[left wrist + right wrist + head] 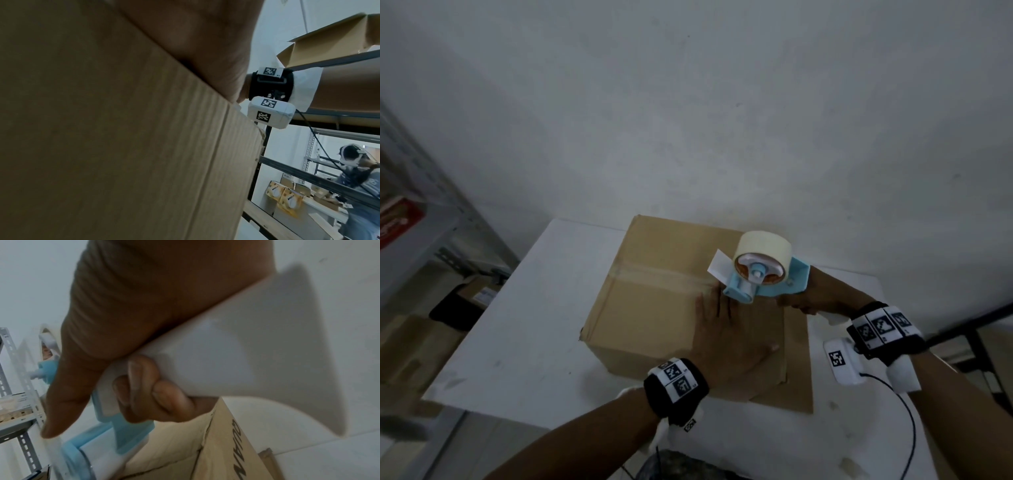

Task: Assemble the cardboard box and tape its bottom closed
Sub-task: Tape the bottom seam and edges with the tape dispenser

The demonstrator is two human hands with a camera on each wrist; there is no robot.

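Note:
A brown cardboard box (pixel 654 308) stands on the white table (pixel 534 325) with its closed flaps up. A strip of clear tape (pixel 654 274) runs along the seam. My left hand (pixel 726 329) lies flat on the flaps, fingers straight, its tips just in front of the dispenser's roller. My right hand (pixel 801 301) grips the handle of the blue tape dispenser (pixel 760 274), which rests on the seam near the box's right end with a cream roll on it. In the right wrist view my fingers (pixel 144 386) curl round the white handle (pixel 236 353). The left wrist view shows the box (pixel 102 146) under my palm (pixel 195 40).
A loose cardboard flap (pixel 798 359) lies out on the table at the box's right. The wall stands close behind the table. Metal shelving (pixel 414 222) with boxes is at the left. Another person (pixel 353 178) works at far shelves.

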